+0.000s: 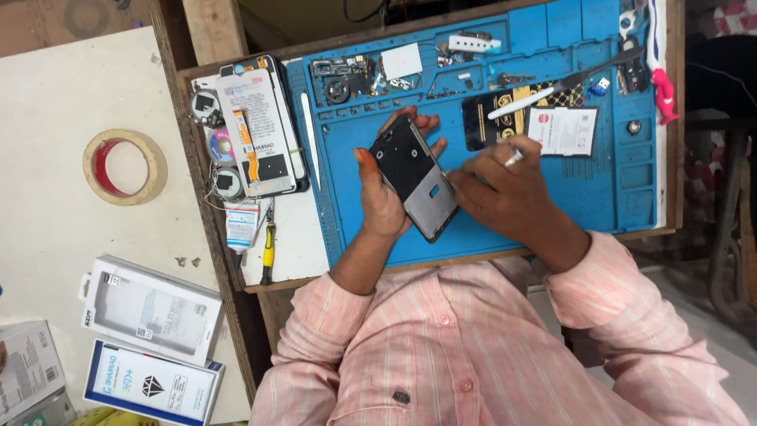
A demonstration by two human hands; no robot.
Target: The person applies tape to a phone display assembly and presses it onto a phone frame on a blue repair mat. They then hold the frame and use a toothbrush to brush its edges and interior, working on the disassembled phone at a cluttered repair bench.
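Note:
My left hand grips an opened phone body, dark at the top and grey lower down, tilted above the blue repair mat. My right hand rests against the phone's right edge, fingers curled and touching it, with a ring on one finger. Whether it pinches a small tool, I cannot tell. Both sleeves are pink striped.
A stack of phones and screens lies left of the mat, with small parts along the mat's top trays. A white tool and black-and-white cards lie right of the hands. A tape roll, boxes and a yellow screwdriver sit to the left.

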